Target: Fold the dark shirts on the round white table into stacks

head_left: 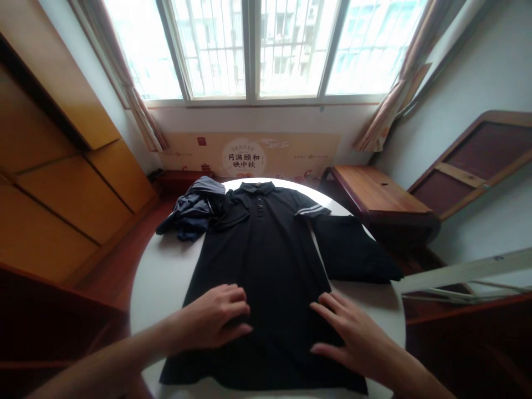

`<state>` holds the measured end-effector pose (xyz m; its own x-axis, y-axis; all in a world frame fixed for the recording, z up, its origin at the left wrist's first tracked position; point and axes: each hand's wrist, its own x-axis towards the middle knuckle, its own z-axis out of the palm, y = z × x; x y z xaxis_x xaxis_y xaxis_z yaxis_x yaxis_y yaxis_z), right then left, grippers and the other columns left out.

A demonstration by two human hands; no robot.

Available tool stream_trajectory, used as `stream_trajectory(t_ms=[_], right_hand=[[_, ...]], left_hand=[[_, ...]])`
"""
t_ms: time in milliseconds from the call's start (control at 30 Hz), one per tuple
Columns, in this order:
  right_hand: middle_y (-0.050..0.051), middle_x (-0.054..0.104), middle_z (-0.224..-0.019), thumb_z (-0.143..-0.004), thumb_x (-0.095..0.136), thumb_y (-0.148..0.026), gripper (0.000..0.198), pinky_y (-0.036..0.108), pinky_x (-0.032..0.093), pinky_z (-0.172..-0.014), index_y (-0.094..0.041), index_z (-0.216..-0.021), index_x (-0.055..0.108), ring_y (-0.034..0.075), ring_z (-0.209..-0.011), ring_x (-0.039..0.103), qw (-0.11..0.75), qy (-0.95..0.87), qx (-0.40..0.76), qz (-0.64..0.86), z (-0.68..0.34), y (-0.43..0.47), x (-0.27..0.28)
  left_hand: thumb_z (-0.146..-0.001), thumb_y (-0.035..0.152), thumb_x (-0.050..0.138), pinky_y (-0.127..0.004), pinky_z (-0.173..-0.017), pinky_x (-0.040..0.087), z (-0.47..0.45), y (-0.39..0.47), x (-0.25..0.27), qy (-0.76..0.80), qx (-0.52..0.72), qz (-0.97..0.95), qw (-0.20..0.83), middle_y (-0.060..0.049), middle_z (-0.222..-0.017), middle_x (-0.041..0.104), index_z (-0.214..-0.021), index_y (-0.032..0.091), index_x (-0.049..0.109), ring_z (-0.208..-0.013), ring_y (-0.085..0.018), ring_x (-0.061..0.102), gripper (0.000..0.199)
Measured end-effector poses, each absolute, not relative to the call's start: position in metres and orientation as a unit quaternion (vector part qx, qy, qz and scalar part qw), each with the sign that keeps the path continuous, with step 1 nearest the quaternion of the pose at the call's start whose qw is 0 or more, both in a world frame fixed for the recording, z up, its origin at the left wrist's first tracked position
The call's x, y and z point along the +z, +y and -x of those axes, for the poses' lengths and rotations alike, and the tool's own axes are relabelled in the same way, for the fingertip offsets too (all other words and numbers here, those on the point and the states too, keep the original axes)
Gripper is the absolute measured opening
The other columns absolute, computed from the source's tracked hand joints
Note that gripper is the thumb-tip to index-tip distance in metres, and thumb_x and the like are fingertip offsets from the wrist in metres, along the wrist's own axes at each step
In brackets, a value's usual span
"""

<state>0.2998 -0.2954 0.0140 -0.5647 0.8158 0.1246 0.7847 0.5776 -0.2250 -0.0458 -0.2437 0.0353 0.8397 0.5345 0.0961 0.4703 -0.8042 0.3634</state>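
Daylight from a barred window falls on a round white table standing between orange wooden cabinets and a low wooden bench. A black polo shirt lies spread flat on the table, front up, collar at the far end and hem nearest the person. Both hands rest palm-down on its lower part with fingers extended and slightly spread, gripping nothing. The left hand presses the fabric near the shirt's left edge, fingers pointing inward toward the middle. The right hand lies flat near the shirt's right edge, its fingers also angled inward and away from the person. A strip of shirt shows between the two hands, which are apart. Beyond the left hand, beside the shirt's shoulder, sits a crumpled grey-blue garment. Beyond the right hand, just beside the striped sleeve, lies a folded black garment reaching the table's edge. A printed banner runs along the wall below the window.
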Motion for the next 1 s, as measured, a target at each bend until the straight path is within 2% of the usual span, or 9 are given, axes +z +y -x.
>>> stream_trajectory(t_ms=[100, 167, 233, 333, 467, 567, 667, 833, 1000], right_hand=[[0.017, 0.057, -0.14, -0.072, 0.078, -0.057, 0.086, 0.049, 0.059, -0.088, -0.024, -0.146, 0.049, 0.039, -0.125, 0.055, 0.108, -0.91, 0.066, 0.394, -0.324, -0.335, -0.001], [0.015, 0.053, -0.144, -0.08, 0.073, -0.044, 0.077, 0.047, 0.061, -0.088, -0.025, -0.149, 0.045, 0.037, -0.127, 0.054, 0.11, -0.921, 0.044, 0.371, -0.336, -0.351, -0.012], [0.013, 0.056, -0.141, -0.084, 0.065, -0.023, 0.062, 0.042, 0.061, -0.09, -0.022, -0.145, 0.051, 0.033, -0.126, 0.057, 0.126, -0.925, 0.011, 0.357, -0.343, -0.359, -0.021], [0.013, 0.063, -0.133, -0.08, 0.052, -0.004, 0.057, 0.035, 0.058, -0.096, -0.017, -0.136, 0.059, 0.027, -0.124, 0.06, 0.157, -0.925, -0.016, 0.346, -0.347, -0.361, -0.024], [0.011, 0.066, -0.127, -0.085, 0.049, -0.005, 0.052, 0.03, 0.057, -0.097, -0.018, -0.134, 0.058, 0.022, -0.12, 0.062, 0.218, -0.903, -0.011, 0.37, -0.338, -0.356, -0.004], [0.01, 0.063, -0.13, -0.087, 0.05, -0.006, 0.052, 0.033, 0.057, -0.098, -0.023, -0.136, 0.056, 0.023, -0.122, 0.06, 0.269, -0.878, -0.028, 0.394, -0.334, -0.352, 0.012], [0.01, 0.062, -0.129, -0.087, 0.046, -0.002, 0.054, 0.037, 0.056, -0.1, -0.025, -0.134, 0.057, 0.024, -0.123, 0.059, 0.301, -0.86, -0.058, 0.408, -0.338, -0.348, 0.019], [0.009, 0.069, -0.109, -0.086, 0.047, -0.004, 0.034, 0.03, 0.059, -0.089, -0.022, -0.105, 0.067, 0.022, -0.104, 0.068, 0.291, -0.87, -0.044, 0.397, -0.349, -0.354, 0.014], [0.007, 0.069, -0.095, -0.086, 0.047, -0.008, 0.024, 0.026, 0.059, -0.075, -0.023, -0.084, 0.065, 0.019, -0.087, 0.07, 0.276, -0.845, 0.072, 0.453, -0.349, -0.348, 0.004]], left_hand=[[-0.082, 0.045, 0.074, -0.036, -0.088, 0.053, 0.077, -0.289, 0.033, 0.291, 0.063, -0.941, 0.159, -0.009, -0.115, 0.062, -0.12, 0.025, 0.062, -0.1, -0.024, 0.06, 0.045], [-0.08, 0.04, 0.076, -0.04, -0.092, 0.054, 0.096, -0.306, 0.026, 0.321, 0.061, -0.936, 0.132, -0.01, -0.125, 0.061, -0.131, 0.027, 0.057, -0.111, -0.028, 0.058, 0.056], [-0.08, 0.033, 0.075, -0.041, -0.095, 0.054, 0.111, -0.317, 0.019, 0.338, 0.068, -0.932, 0.108, -0.011, -0.13, 0.06, -0.137, 0.026, 0.054, -0.116, -0.029, 0.056, 0.061], [-0.086, 0.024, 0.067, -0.038, -0.094, 0.056, 0.126, -0.325, 0.012, 0.331, 0.096, -0.936, 0.076, -0.011, -0.126, 0.064, -0.135, 0.024, 0.055, -0.112, -0.027, 0.06, 0.05], [-0.093, 0.005, 0.045, -0.032, -0.091, 0.057, 0.13, -0.327, 0.008, 0.324, 0.181, -0.928, 0.027, -0.008, -0.108, 0.07, -0.124, 0.021, 0.06, -0.098, -0.02, 0.067, 0.038], [-0.098, 0.01, 0.041, -0.03, -0.09, 0.056, 0.132, -0.325, 0.007, 0.376, 0.269, -0.886, 0.018, -0.007, -0.1, 0.07, -0.115, 0.02, 0.057, -0.094, -0.018, 0.068, 0.026], [-0.1, 0.014, 0.038, -0.025, -0.079, 0.057, 0.141, -0.322, 0.007, 0.399, 0.285, -0.87, 0.041, -0.005, -0.094, 0.069, -0.115, 0.022, 0.055, -0.086, -0.016, 0.069, 0.024], [-0.102, 0.026, 0.042, -0.019, -0.062, 0.05, 0.16, -0.318, 0.011, 0.373, 0.171, -0.902, 0.132, -0.001, -0.08, 0.068, -0.108, 0.025, 0.066, -0.067, -0.013, 0.065, 0.024], [-0.098, 0.041, 0.053, -0.021, -0.065, 0.044, 0.153, -0.308, 0.033, 0.382, 0.005, -0.895, 0.232, -0.002, -0.083, 0.07, -0.096, 0.023, 0.071, -0.074, -0.014, 0.066, 0.026]])
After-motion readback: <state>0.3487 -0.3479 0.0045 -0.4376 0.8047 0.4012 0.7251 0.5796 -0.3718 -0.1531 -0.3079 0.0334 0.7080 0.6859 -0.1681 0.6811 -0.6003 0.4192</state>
